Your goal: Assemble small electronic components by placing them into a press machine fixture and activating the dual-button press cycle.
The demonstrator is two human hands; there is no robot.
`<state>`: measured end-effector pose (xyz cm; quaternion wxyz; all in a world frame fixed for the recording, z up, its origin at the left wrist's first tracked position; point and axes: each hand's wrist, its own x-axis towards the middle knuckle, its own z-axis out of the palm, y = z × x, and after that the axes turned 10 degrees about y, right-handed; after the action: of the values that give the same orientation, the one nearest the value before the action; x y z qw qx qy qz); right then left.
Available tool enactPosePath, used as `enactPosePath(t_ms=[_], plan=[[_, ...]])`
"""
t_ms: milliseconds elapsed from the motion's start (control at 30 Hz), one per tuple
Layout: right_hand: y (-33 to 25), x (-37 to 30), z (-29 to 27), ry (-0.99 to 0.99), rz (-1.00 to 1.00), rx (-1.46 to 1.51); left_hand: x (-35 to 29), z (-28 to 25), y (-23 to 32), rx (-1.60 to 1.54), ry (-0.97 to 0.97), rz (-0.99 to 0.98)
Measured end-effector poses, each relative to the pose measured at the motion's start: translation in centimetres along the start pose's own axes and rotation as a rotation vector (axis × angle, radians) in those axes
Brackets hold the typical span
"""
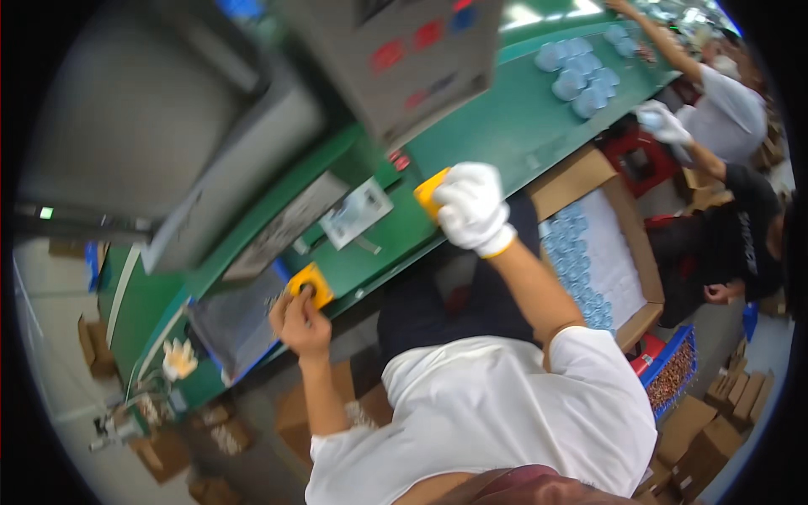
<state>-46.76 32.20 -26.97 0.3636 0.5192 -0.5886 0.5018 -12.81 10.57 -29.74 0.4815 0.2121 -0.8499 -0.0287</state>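
Observation:
My bare left hand (pixel 301 326) has its fingers bent together at a yellow square box (pixel 318 284) with a dark round centre, at the bench's near edge. Fingertips touch the box beside that centre; whether they pinch anything small is hidden. My right hand (pixel 473 206), in a white glove, is closed against a second yellow box (pixel 427 192) farther right. The glove covers much of that box, and what lies under the fingers cannot be seen. On the green bench between the hands is a pale flat plate (pixel 357 212).
A grey machine housing (pixel 412 76) rises beyond the bench (pixel 522 126). Light-blue parts (pixel 581 71) stand at the far right. An open carton (pixel 627 219) with blue pieces is beside my right arm. A blue-edged tray (pixel 240 324) lies left. Co-workers (pixel 728 109) are at right.

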Motion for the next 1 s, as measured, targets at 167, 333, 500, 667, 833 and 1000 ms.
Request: enactPosePath(t_ms=[167,333,500,667,833,1000], plan=[[0.0,-0.7,0.5,-0.023,0.140,0.243,2.3,-0.3,-0.7,-0.010,-0.015,0.018],[0.2,-1.7,0.8,0.094,0.409,0.201,5.4,2.2,2.1,-0.291,-0.070,-0.427],[1.1,-2.0,0.9,-0.074,0.553,0.270,6.9,3.6,2.8,-0.179,-0.179,-0.091],[0.8,-1.8,0.9,-0.069,0.593,0.286,6.0,2.9,2.0,-0.258,-0.199,-0.489],[0.5,-1.7,0.9,-0.064,0.609,0.282,6.0,3.0,2.0,-0.268,-0.176,-0.410],[0.2,-1.8,0.7,-0.044,0.634,0.295,6.3,3.1,2.3,-0.301,-0.117,-0.330]])
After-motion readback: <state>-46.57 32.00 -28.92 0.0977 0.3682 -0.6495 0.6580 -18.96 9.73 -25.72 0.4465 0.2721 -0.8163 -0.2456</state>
